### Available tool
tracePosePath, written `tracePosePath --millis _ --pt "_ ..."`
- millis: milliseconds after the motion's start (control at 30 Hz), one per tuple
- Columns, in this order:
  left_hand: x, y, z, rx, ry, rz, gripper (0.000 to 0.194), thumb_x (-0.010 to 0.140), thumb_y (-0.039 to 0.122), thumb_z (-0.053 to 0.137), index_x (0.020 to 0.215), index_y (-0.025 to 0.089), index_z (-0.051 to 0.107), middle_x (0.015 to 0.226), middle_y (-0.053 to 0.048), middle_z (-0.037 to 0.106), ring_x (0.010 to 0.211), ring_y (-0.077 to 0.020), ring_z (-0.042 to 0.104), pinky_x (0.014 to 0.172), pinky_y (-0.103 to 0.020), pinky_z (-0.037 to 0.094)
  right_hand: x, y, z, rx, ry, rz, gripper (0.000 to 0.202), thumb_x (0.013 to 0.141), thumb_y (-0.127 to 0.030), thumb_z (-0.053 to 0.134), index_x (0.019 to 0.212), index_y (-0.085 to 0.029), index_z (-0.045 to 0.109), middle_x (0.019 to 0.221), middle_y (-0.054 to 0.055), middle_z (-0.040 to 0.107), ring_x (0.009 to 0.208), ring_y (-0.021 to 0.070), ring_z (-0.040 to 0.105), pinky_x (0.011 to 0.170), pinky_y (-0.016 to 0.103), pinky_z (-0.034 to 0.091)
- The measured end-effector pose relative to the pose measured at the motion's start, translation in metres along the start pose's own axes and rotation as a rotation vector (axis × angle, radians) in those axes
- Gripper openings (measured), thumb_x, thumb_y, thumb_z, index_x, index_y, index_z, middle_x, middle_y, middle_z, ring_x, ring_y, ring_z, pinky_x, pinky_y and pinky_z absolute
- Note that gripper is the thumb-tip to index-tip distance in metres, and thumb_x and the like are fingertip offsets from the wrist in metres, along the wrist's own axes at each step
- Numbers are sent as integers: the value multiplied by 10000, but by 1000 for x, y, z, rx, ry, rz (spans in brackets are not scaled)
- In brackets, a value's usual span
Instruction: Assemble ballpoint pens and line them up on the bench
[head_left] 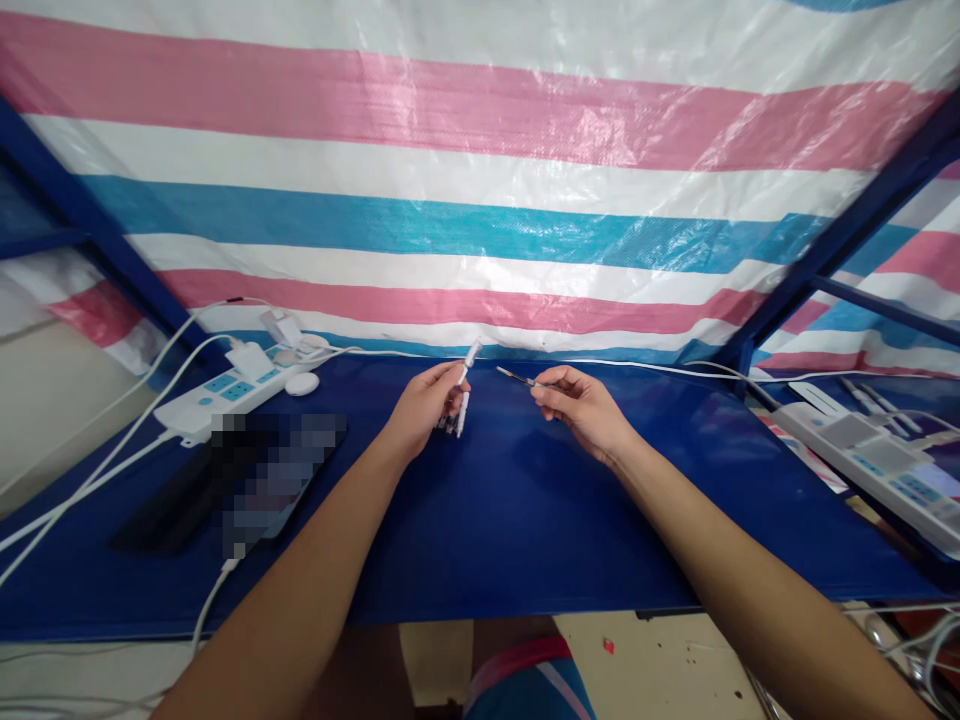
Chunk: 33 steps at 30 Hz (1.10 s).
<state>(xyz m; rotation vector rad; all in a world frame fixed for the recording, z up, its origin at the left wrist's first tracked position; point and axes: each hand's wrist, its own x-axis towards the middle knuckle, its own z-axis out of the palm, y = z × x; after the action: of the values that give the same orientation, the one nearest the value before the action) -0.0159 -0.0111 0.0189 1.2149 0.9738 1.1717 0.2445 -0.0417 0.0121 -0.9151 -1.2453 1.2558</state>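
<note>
My left hand (426, 408) is closed around a white pen barrel (472, 354), whose end sticks up past the thumb. Below the fingers, white and dark pen-like pieces (452, 424) poke out; the hand hides most of them. To its right, my right hand (581, 408) pinches a thin pen refill (516, 376) between thumb and fingers. The refill's pale tip points left toward the barrel, with a gap between the two. Both hands are above the blue table (525, 520).
On the left are a white power strip (217, 395) with plugs and cables, a round white disc (302, 384) and a pixelated dark phone (289, 470). Another white power strip (877, 460) and several pens (877, 405) lie at right. Striped sheeting (480, 200) hangs behind.
</note>
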Motion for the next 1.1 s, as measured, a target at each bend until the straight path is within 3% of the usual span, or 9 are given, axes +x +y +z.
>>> tracePosePath --millis 67,167,367,500,600,767,900,1000,1100 --pt "2 -2 -7 281 83 93 374 921 571 762 943 200 798 708 -20 666 567 -130 542 512 -248 391 0 0 -1 -10 -7 -14 369 731 -425 975 952 -234 748 830 -9 693 657 133 579 631 310 464" --pt "6 -3 -18 447 185 193 407 881 571 793 1091 226 841 943 -62 792 756 -194 685 645 -285 505 1 1 -3 -24 -12 -26 373 737 -443 970 955 -238 747 827 -6 694 660 139 579 631 315 464" --pt "15 0 -42 280 334 196 480 777 581 885 1038 183 828 920 -69 783 752 -189 671 655 -280 515 2 1 -5 -33 -28 -42 352 750 -441 965 957 -242 761 839 2 699 667 145 578 636 324 471" --pt "19 1 -54 243 434 225 459 797 623 862 912 181 817 893 -71 768 769 -182 674 653 -263 514 2 2 -6 -38 -43 -42 353 759 -447 962 970 -245 763 841 2 699 676 147 584 639 321 471" --pt "20 2 -57 172 437 196 486 823 652 828 897 172 805 955 -100 791 845 -206 726 711 -278 559 2 2 -7 -46 -50 -36 360 763 -457 959 977 -246 760 839 -3 694 673 143 582 636 316 472" --pt "19 0 -64 198 447 160 540 883 630 769 1146 161 813 951 -119 819 791 -203 745 741 -305 591 1 1 -5 -42 -48 -20 364 760 -460 959 966 -237 758 835 -4 692 674 138 588 642 314 484" --pt "20 -7 -77 495 475 142 473 956 590 664 1143 182 813 998 -111 842 717 -197 723 639 -284 544 0 -2 -4 -40 -30 31 365 761 -469 952 968 -237 762 818 0 700 688 149 599 649 316 498" --pt "21 -11 -82 789 412 122 365 979 492 629 1100 209 826 981 -77 852 749 -220 768 766 -329 579 1 -2 -3 -12 -12 74 355 764 -468 946 954 -232 762 907 31 753 741 158 632 661 309 504" --pt "22 -14 -82 910 393 148 330 980 423 603 1102 217 830 982 -71 856 857 -253 806 904 -360 587 2 -1 -5 35 -7 105 365 766 -470 947 962 -232 751 1041 65 795 830 174 675 682 299 522"
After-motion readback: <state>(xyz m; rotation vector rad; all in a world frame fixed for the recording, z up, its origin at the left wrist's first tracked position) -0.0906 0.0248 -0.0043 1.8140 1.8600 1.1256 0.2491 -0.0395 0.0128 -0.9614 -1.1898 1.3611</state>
